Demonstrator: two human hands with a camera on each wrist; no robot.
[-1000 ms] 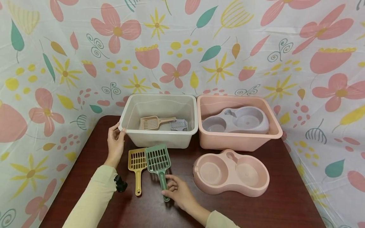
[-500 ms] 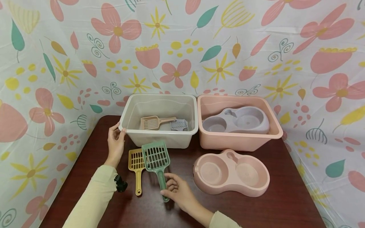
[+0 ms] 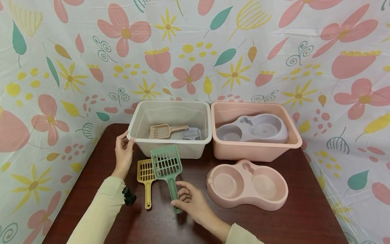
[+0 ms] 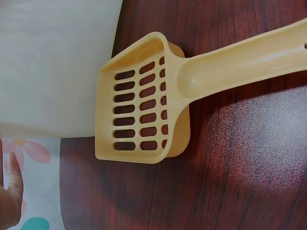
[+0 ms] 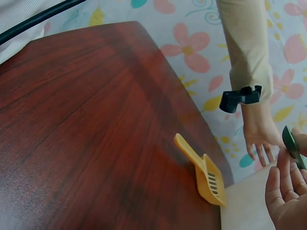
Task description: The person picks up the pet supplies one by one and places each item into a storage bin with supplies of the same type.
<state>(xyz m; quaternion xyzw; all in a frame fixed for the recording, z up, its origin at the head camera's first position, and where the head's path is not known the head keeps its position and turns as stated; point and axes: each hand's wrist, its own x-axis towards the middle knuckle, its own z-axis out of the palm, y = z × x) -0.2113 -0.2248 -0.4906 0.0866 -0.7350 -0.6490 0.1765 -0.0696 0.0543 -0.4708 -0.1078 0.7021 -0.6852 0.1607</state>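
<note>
My right hand (image 3: 196,205) pinches the handle of a green litter scoop (image 3: 172,189) between thumb and fingers. The slotted head is tilted up in front of a light grey litter box (image 3: 193,149) and overlaps the edge of a yellow litter scoop (image 3: 148,193) in the head view. The right wrist view shows the green handle (image 5: 289,141) edge-on at the fingertips. My left hand (image 3: 123,157) holds the grey box's front left corner at the rim, thumb in front. Below it the yellow scoop (image 4: 240,64) lies flat on the table, head towards the box.
A beige scoop (image 3: 159,132) and a small grey-blue scoop (image 3: 191,133) lie inside the grey box. Beside it stands a pink box (image 3: 253,152) with a grey double bowl (image 3: 265,128) in it. A pink double bowl (image 3: 248,195) sits in front. Patterned cloth (image 3: 189,40) hangs behind.
The green scoop's head has risen and shifted slightly left, its top now overlapping the grey box's front wall. My right hand has lifted a little with it. The left hand has stayed put.
</note>
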